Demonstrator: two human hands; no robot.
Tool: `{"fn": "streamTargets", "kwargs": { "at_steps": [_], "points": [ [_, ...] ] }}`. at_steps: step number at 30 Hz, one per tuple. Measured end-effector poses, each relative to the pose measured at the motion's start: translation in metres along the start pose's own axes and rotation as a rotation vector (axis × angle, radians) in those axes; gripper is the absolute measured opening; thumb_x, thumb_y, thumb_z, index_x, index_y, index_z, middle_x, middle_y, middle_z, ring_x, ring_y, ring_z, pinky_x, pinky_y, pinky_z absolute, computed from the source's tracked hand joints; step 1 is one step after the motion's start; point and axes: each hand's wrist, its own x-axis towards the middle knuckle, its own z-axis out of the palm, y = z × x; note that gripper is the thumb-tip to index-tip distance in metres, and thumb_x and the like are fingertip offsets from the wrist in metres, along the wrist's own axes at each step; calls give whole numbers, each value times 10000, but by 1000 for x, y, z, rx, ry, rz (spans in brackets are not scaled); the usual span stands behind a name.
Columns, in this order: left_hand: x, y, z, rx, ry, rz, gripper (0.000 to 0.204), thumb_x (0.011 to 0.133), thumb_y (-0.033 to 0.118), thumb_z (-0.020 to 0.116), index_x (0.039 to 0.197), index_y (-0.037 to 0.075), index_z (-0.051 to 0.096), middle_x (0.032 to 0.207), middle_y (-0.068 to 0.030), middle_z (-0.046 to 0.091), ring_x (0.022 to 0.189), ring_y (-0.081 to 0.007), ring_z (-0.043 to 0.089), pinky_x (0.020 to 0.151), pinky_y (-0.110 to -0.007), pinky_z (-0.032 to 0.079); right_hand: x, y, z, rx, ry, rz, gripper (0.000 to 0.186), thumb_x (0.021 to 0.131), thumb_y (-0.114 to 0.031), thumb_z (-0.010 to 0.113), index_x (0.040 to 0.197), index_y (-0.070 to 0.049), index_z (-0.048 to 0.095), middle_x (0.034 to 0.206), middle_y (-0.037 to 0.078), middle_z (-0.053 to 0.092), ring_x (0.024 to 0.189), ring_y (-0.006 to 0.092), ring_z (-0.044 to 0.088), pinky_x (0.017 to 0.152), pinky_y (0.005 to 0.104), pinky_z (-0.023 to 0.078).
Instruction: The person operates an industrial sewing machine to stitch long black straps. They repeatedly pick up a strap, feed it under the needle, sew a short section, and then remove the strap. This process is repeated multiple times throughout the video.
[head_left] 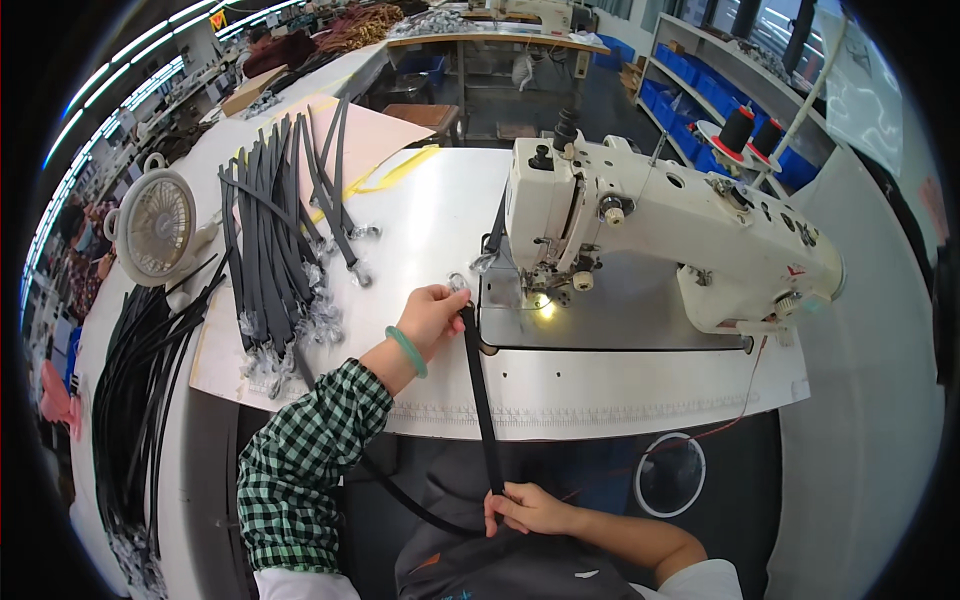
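Note:
A long black strap (481,400) runs between my two hands, pulled straight over the front edge of the white table. My left hand (433,318), below a green bangle, is closed on its upper end, where a small piece in clear plastic wrap (458,284) sticks out. Near my lap my right hand (527,509) pinches the strap lower down. The rest of the strap loops left across my lap. Just right of my left hand stands a white sewing machine (660,220), its lamp lit by the needle. Another strap end in plastic (486,261) lies beside the machine head.
Many dark straps with plastic-wrapped ends (265,240) lie on the table's left. A small white fan (160,225) stands beyond them, and more black straps (135,400) hang at far left. Thread cones (737,130) stand behind the machine; blue bins (690,105) fill a shelf.

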Motion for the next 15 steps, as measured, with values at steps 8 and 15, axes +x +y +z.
{"fn": "streamTargets", "kwargs": {
  "at_steps": [8,15],
  "points": [
    [-20,-24,7,1240,-128,969,539,664,28,600,1172,-33,430,1260,-241,337,1101,-341,426,918,-354,392,-1,-37,-15,100,133,-105,268,938,-253,374,865,-16,475,713,92,599,399,9,313,383,157,265],
    [7,-37,40,1275,-116,1037,422,731,20,556,1134,-62,459,1230,-178,406,1081,-314,450,891,-351,420,-30,-61,-21,-1006,456,-574,192,744,-67,635,929,-30,602,1013,115,542,760,145,585,650,270,491]
  ]
}}
